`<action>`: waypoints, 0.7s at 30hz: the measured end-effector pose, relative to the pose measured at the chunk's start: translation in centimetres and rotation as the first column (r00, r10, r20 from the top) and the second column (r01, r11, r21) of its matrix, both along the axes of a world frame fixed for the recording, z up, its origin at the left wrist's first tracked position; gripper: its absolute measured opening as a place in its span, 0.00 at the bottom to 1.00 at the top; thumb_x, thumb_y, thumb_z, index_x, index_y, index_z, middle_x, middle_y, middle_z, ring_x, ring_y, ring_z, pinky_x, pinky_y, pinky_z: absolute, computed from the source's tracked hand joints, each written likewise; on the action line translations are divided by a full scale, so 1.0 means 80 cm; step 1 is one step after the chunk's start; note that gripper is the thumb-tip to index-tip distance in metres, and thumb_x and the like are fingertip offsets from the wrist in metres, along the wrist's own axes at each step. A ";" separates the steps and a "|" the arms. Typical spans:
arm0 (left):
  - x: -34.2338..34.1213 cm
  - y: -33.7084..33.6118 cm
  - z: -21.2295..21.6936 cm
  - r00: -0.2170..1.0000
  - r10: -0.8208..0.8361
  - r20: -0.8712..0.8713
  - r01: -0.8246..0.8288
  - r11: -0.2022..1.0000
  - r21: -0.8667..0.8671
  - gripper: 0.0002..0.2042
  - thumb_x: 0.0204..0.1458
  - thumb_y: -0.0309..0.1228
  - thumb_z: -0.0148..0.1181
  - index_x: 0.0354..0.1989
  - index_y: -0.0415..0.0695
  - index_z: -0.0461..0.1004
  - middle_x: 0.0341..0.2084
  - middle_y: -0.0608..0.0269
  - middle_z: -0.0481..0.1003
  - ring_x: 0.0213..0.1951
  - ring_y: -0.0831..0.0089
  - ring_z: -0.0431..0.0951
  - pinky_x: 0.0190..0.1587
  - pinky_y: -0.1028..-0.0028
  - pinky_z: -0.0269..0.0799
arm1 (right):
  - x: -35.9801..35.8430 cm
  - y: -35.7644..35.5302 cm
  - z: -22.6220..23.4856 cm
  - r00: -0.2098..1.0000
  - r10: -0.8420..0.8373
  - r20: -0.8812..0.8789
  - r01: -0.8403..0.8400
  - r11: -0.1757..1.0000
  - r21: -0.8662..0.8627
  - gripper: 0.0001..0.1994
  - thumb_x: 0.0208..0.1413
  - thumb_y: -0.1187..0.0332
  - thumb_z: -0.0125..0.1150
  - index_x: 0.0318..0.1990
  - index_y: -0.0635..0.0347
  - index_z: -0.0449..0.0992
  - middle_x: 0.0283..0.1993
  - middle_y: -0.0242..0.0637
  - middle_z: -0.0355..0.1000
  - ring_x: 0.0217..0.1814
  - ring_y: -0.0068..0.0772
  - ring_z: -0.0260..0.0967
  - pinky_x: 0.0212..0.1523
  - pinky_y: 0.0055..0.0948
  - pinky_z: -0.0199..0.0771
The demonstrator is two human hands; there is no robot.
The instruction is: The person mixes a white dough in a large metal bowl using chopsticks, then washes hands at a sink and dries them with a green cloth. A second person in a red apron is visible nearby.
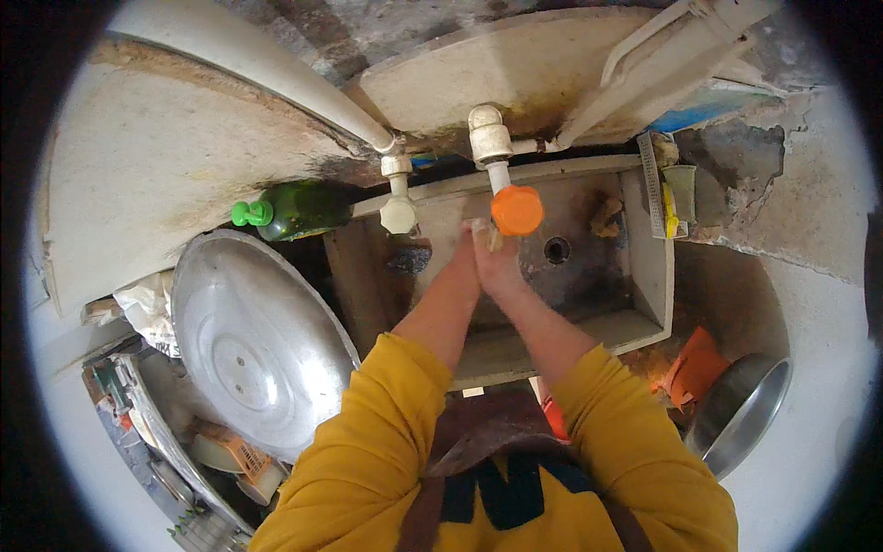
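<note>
My left hand [466, 248] and my right hand [498, 264] are pressed close together over the stone sink [653, 248]. Both sit just below the tap with the orange knob [517, 210]. That knob covers part of the right hand's far end, and the fingers are too hidden and blurred to make out. Something pale and shiny shows between the hands; whether it is running water is unclear. A second tap with a pale knob [398, 215] stands to the left of the hands. The sink's round drain [556, 249] lies to their right.
A large metal lid [244, 336] leans at the left. Behind it stands a green bottle [299, 210] with a green pump top. A small caddy [676, 189] hangs on the sink's right rim. At the lower right are a metal bowl [740, 414] and an orange cloth-like piece [694, 366].
</note>
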State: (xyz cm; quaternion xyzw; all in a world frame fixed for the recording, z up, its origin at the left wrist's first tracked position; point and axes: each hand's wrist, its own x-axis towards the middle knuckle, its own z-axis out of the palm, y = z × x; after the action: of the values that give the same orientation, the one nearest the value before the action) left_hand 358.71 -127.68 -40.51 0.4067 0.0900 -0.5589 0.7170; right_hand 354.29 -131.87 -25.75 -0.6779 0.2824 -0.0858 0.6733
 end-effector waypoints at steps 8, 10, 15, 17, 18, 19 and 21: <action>-0.068 -0.012 0.170 0.910 0.203 0.362 -0.384 0.743 0.548 0.22 0.54 0.42 0.53 0.48 0.34 0.67 0.45 0.44 0.72 0.48 0.61 0.72 0.50 0.69 0.66 | 0.009 -0.014 -0.084 0.941 -0.088 -0.326 0.253 0.823 0.509 0.14 0.61 0.60 0.50 0.51 0.54 0.71 0.55 0.35 0.65 0.51 0.30 0.65 0.53 0.34 0.64; -0.086 -0.021 0.200 0.643 0.132 0.754 -0.565 0.747 0.351 0.21 0.53 0.39 0.54 0.49 0.36 0.67 0.46 0.44 0.71 0.48 0.59 0.72 0.50 0.68 0.67 | 0.006 -0.021 -0.135 0.979 -0.135 -0.149 0.178 0.927 0.330 0.16 0.59 0.59 0.51 0.52 0.53 0.69 0.55 0.35 0.65 0.51 0.31 0.64 0.53 0.35 0.64; -0.001 0.030 0.193 0.866 0.128 0.484 -0.379 0.799 0.467 0.21 0.51 0.37 0.54 0.51 0.38 0.67 0.49 0.43 0.69 0.49 0.54 0.71 0.50 0.65 0.67 | -0.022 0.017 -0.192 0.983 0.113 -0.147 -0.173 0.847 -0.502 0.18 0.55 0.61 0.55 0.53 0.53 0.67 0.50 0.37 0.67 0.45 0.38 0.67 0.48 0.38 0.68; 0.008 0.036 0.196 0.975 0.116 0.191 -0.208 0.781 0.589 0.20 0.51 0.36 0.54 0.51 0.39 0.68 0.50 0.42 0.68 0.49 0.52 0.71 0.50 0.65 0.67 | -0.031 0.019 -0.179 0.965 0.226 -0.135 -0.263 0.824 -0.502 0.17 0.55 0.62 0.53 0.51 0.55 0.68 0.47 0.39 0.68 0.44 0.40 0.68 0.47 0.38 0.69; 0.003 0.034 0.200 0.921 -0.128 0.367 -0.154 0.747 0.647 0.19 0.51 0.36 0.53 0.50 0.40 0.68 0.49 0.41 0.69 0.48 0.51 0.72 0.49 0.64 0.68 | -0.032 0.014 -0.168 0.942 0.309 -0.133 -0.337 0.858 -0.388 0.16 0.55 0.62 0.53 0.50 0.55 0.68 0.46 0.39 0.69 0.44 0.40 0.68 0.46 0.38 0.69; -0.014 0.025 0.208 0.790 -0.369 0.490 -0.163 0.644 0.748 0.19 0.51 0.36 0.52 0.50 0.40 0.69 0.49 0.41 0.69 0.47 0.50 0.72 0.48 0.63 0.69 | -0.033 0.004 -0.155 0.917 0.327 -0.229 -0.393 0.845 -0.363 0.15 0.55 0.62 0.52 0.49 0.55 0.68 0.46 0.39 0.69 0.44 0.40 0.68 0.46 0.38 0.69; -0.053 0.005 0.226 0.394 -0.583 0.711 -0.446 0.555 0.702 0.16 0.52 0.37 0.50 0.47 0.42 0.71 0.46 0.41 0.71 0.45 0.49 0.73 0.45 0.60 0.70 | -0.036 -0.013 -0.130 0.860 0.417 -0.295 -0.484 0.850 -0.209 0.14 0.55 0.62 0.51 0.47 0.56 0.68 0.45 0.40 0.69 0.44 0.41 0.68 0.46 0.38 0.69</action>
State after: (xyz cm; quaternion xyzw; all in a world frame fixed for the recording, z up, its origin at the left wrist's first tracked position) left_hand 354.51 -127.27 -22.39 0.9280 -0.0889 -0.1565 0.3262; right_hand 351.41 -132.90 -36.19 -0.8177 0.1785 0.1192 0.5342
